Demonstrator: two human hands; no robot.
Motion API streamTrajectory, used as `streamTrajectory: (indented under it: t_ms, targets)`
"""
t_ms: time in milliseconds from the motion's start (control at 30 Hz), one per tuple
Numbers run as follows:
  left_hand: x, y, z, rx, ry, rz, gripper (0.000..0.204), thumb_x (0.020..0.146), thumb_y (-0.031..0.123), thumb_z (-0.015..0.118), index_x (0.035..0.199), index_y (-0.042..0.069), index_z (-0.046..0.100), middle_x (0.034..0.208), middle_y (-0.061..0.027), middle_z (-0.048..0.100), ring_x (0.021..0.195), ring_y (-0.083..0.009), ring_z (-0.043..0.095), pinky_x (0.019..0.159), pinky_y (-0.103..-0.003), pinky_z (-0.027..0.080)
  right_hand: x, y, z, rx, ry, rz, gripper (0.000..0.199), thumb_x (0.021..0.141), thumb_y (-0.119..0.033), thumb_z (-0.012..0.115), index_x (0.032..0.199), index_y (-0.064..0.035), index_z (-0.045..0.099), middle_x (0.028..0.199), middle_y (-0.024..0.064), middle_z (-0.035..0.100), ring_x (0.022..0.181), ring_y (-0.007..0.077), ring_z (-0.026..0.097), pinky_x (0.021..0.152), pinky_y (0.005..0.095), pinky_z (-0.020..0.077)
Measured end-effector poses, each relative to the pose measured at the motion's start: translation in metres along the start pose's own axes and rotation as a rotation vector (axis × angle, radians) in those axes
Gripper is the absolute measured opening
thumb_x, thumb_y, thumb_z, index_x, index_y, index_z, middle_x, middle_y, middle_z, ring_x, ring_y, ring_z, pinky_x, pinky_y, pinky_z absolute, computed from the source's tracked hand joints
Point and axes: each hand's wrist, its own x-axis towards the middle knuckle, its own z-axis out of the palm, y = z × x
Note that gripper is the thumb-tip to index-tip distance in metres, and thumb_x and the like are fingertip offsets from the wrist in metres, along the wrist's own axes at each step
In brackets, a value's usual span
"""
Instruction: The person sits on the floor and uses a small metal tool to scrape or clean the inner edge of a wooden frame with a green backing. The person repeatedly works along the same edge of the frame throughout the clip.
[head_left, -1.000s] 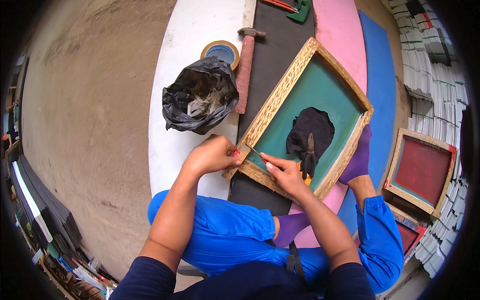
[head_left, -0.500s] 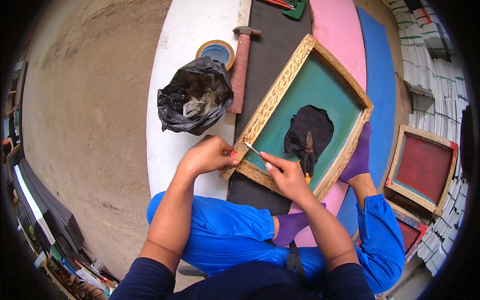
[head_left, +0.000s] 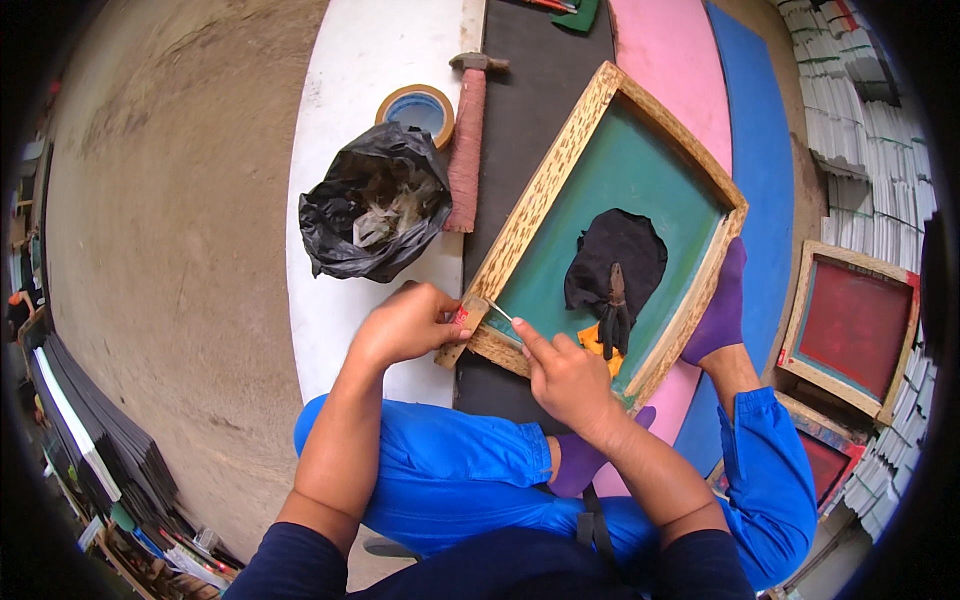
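A worker's left hand [head_left: 408, 325] pinches the near-left corner of a wooden frame [head_left: 547, 180] lying over a black strip [head_left: 545, 70] as the right hand [head_left: 570, 380] grips a slim tool [head_left: 500, 311] there, a green panel [head_left: 640, 170] spanning the frame's inside and work at that corner apparently unfinished.

Black cloth [head_left: 625, 238] and pliers [head_left: 616, 304] obstruct the green screen [head_left: 640, 160], leaving its far end passable.

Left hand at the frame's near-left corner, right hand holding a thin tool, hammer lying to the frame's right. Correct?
One error: the head view shows the hammer to the left of the wooden frame. The left hand at its near-left corner and the right hand holding the thin tool stand.
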Motion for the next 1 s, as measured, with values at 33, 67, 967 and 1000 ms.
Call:
streamTrajectory:
  t_ms: [33, 67, 967, 1000]
  targets:
    - [0.0, -0.001, 0.002, 0.023, 0.017, 0.019, 0.033, 0.086, 0.029, 0.085, 0.094, -0.002, 0.078, 0.075, -0.0226, 0.072, 0.069, -0.035, 0.073, 0.068, -0.044, 0.055, 0.0, -0.004, -0.001, -0.059, -0.018, -0.002, 0.046, 0.096, -0.016, 0.069, 0.142, -0.0228, 0.069, 0.072, 0.0116, 0.058, 0.059, 0.0323, 0.066, 0.054, 0.0426, 0.0553]
    - [0.001, 0.0, 0.003, 0.052, 0.024, 0.026, 0.032, 0.086, 0.028, 0.085, 0.093, -0.002, 0.078, 0.076, -0.024, 0.071, 0.072, -0.0378, 0.072, 0.069, -0.046, 0.055, 0.0, -0.008, -0.001, -0.108, -0.021, -0.015, 0.048, 0.094, -0.014, 0.068, 0.141, -0.0211, 0.069, 0.073, 0.0122, 0.06, 0.057, 0.0325, 0.066, 0.053, 0.0431, 0.056]
    - [0.001, 0.003, -0.001, 0.06, -0.002, 0.031, 0.03, 0.087, 0.025, 0.085, 0.101, -0.002, 0.08, 0.069, -0.0185, 0.072, 0.061, -0.0224, 0.072, 0.059, -0.038, 0.052, 0.005, 0.015, 0.006, 0.156, -0.004, -0.029, 0.044, 0.098, -0.022, 0.068, 0.142, -0.0242, 0.068, 0.073, 0.0154, 0.062, 0.06, 0.0368, 0.067, 0.054, 0.0482, 0.0563]
    - [0.002, 0.001, 0.0, 0.056, -0.004, 0.03, 0.03, 0.087, 0.025, 0.085, 0.101, -0.002, 0.08, 0.07, -0.0193, 0.072, 0.062, -0.0243, 0.072, 0.06, -0.039, 0.052, 0.005, 0.015, 0.007, 0.135, -0.004, -0.029, 0.044, 0.098, -0.022, 0.067, 0.142, -0.0233, 0.067, 0.073, 0.0154, 0.063, 0.061, 0.0369, 0.068, 0.055, 0.048, 0.0568]
